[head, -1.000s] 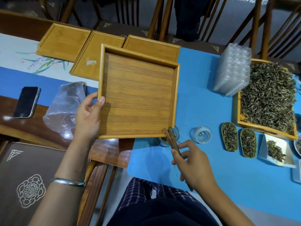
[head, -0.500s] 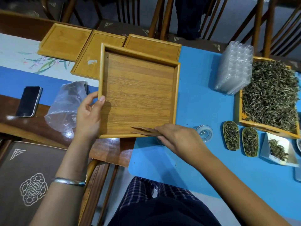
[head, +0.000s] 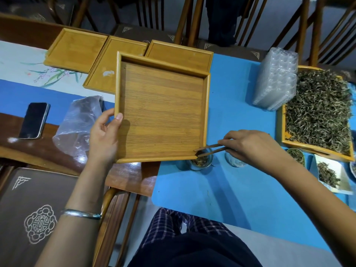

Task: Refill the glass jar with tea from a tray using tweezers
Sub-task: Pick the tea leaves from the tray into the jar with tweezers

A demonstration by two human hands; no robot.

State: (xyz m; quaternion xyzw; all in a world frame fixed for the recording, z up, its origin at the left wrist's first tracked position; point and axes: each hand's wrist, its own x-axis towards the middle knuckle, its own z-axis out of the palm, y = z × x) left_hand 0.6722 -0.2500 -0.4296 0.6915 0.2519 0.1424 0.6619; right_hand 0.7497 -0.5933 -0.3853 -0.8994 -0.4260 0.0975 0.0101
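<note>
My left hand (head: 105,136) grips the left rim of a square bamboo tray (head: 163,112), held tilted above the table with its bare floor facing me. Its near right corner hangs over a small glass jar (head: 201,160) with some tea inside, standing on the blue mat. My right hand (head: 248,146) holds brown wooden tweezers (head: 210,149), whose tips rest at that tray corner just above the jar mouth. The tray partly hides the jar.
A clear glass lid (head: 234,160) lies right of the jar. A large tray of loose tea (head: 317,110), stacked clear plastic boxes (head: 275,78), small tea dishes (head: 295,156) and a white scoop (head: 331,175) sit right. Bare trays (head: 75,49), a plastic bag (head: 79,122) and a phone (head: 34,120) lie left.
My right hand has drawn back to the right, sweeping the tweezers along the tray's near edge to its right corner over the jar. The tray stays held in my left hand.
</note>
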